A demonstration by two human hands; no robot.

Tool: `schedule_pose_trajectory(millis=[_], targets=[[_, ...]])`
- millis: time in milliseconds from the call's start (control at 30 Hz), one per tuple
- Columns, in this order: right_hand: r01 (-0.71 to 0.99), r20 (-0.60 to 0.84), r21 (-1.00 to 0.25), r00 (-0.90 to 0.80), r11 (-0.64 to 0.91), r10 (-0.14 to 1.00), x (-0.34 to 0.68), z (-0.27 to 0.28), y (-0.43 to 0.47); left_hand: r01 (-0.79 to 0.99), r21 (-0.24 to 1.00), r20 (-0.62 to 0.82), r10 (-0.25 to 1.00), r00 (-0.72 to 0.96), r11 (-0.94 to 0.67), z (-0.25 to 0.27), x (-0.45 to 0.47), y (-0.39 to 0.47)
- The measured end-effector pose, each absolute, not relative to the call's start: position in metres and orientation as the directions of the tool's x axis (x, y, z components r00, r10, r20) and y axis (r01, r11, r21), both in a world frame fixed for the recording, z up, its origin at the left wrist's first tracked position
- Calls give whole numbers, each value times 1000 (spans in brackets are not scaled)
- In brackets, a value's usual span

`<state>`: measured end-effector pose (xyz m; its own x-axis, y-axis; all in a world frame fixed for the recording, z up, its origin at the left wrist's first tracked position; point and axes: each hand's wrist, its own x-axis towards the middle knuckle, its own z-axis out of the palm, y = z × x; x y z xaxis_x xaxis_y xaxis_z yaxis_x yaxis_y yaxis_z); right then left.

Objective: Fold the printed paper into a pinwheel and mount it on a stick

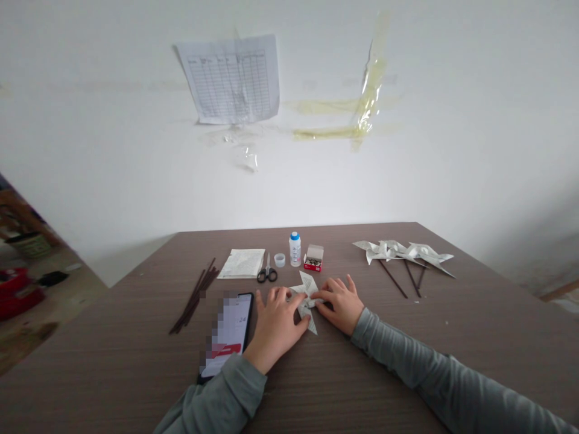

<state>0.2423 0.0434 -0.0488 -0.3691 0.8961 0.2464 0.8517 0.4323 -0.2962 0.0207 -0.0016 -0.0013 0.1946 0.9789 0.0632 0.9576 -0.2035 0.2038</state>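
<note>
A folded pinwheel of printed paper (309, 281) lies flat on the table with its pointed blades spread. My left hand (278, 322) reaches over its left side, index finger and thumb resting on the blades. From the right, my right hand (340, 304) presses its fingertips at the pinwheel's centre, so part of the middle is hidden. Both hands are closed in on the paper. Just behind stand a white bottle with a blue cap (295, 250), a small red box of small metal pieces (313, 259) and a round translucent cup (279, 260).
Black-handled scissors (267, 275) lie beside a stack of paper sheets (241, 264). Several dark brown sticks (194, 298) and a phone (226, 337) are at the left. Several finished-looking pinwheels (407, 251) on sticks lie back right. A wall (316, 193) borders the table's far edge.
</note>
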Motion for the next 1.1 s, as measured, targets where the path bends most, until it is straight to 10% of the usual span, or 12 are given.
schedule_pose_trajectory(millis=[1100], targets=[[848, 279, -299, -361, 437, 890, 243, -50, 42, 956, 215, 25, 979, 201, -201, 4, 19, -2]])
